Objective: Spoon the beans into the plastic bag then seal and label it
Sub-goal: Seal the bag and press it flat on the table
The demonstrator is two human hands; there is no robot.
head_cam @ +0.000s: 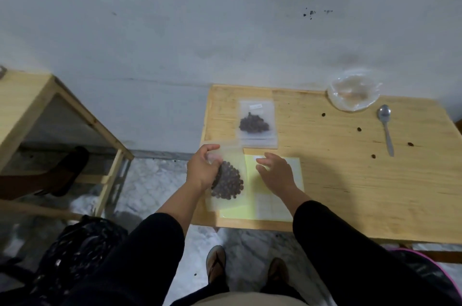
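Right at the worktop's point(350, 180) near-left edge, the left hand point(200, 170) pinches the bean-filled plastic bag point(228, 180) while the right hand point(275, 170) hovers released just beside it.

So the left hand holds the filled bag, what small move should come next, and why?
Probably peel a label off the yellow sheet: the right hand hovers open over it, the bag in the left hand shows no label, and the bag behind has one.

Bare table point(350, 180) right of label sheet point(275, 208); loose beans point(359, 129), spoon point(386, 128) farther right.
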